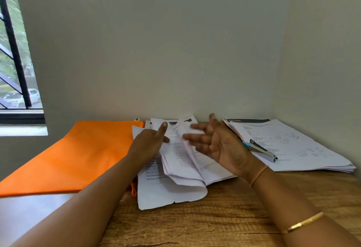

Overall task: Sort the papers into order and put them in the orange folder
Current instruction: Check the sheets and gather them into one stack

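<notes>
Your left hand pinches the papers; your right hand hovers, fingers spread. The orange folder lies left of both.

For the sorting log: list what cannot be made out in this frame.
All head view.
Print on the loose papers: blurred, too small for page order.
Grip of the left hand: its back hides most fingers.
Near corner of the orange folder: cut by the left edge.
</notes>
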`<state>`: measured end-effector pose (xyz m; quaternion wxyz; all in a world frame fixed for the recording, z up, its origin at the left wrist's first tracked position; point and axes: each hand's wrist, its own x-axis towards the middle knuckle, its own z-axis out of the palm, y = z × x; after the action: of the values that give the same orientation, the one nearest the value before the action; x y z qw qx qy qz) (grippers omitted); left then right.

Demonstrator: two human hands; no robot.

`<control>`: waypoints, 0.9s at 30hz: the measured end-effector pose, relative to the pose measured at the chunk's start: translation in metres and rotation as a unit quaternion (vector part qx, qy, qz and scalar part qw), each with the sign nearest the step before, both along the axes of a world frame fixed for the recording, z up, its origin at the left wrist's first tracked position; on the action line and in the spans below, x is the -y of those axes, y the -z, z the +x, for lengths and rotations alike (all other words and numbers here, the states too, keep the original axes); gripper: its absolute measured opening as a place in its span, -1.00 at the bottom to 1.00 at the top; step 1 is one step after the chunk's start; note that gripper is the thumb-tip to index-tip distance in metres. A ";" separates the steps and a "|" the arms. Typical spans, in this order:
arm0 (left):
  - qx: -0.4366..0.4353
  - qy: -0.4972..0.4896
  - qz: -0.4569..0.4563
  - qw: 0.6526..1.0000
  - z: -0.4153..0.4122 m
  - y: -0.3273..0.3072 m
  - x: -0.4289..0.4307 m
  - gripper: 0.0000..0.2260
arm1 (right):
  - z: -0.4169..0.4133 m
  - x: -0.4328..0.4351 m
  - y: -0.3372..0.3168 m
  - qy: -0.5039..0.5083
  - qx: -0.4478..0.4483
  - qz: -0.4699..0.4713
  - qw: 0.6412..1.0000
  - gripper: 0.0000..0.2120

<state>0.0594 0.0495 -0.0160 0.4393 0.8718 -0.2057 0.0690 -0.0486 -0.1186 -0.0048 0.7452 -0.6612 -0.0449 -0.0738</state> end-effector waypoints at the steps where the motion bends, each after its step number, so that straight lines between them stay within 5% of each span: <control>1: -0.012 0.002 -0.019 1.000 -0.001 -0.001 0.000 -0.46 | 0.000 -0.006 0.003 -0.020 -0.007 -0.031 0.999 -0.37; 7: 0.006 -0.036 0.036 0.999 0.006 0.006 -0.002 -0.72 | -0.007 -0.016 0.000 -0.051 -0.011 -0.075 0.996 -0.37; 11: -0.003 -0.056 0.050 0.997 0.011 0.004 -0.004 -0.72 | -0.005 -0.012 -0.003 0.107 -0.014 -0.085 0.991 -0.62; 14: -0.002 -0.062 0.043 0.997 0.011 0.002 -0.004 -0.71 | 0.001 0.002 0.001 0.280 -0.017 -0.275 0.920 -0.74; 17: 0.006 -0.058 0.030 0.998 0.009 0.002 -0.004 -0.72 | 0.000 0.013 0.006 0.333 -0.053 -0.416 0.845 -0.72; 24: 0.003 -0.034 -0.034 0.999 0.007 0.006 -0.004 -0.80 | 0.009 0.019 0.008 0.337 -0.056 -0.382 0.859 -0.74; 27: 0.016 -0.017 0.003 1.000 0.005 0.005 -0.003 -0.86 | 0.007 0.020 0.006 0.358 -0.019 -0.345 0.867 -0.75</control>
<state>0.0642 0.0523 -0.0206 0.4318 0.8755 -0.1977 0.0894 -0.0419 -0.1384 -0.0106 0.3926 -0.8483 0.1864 -0.3026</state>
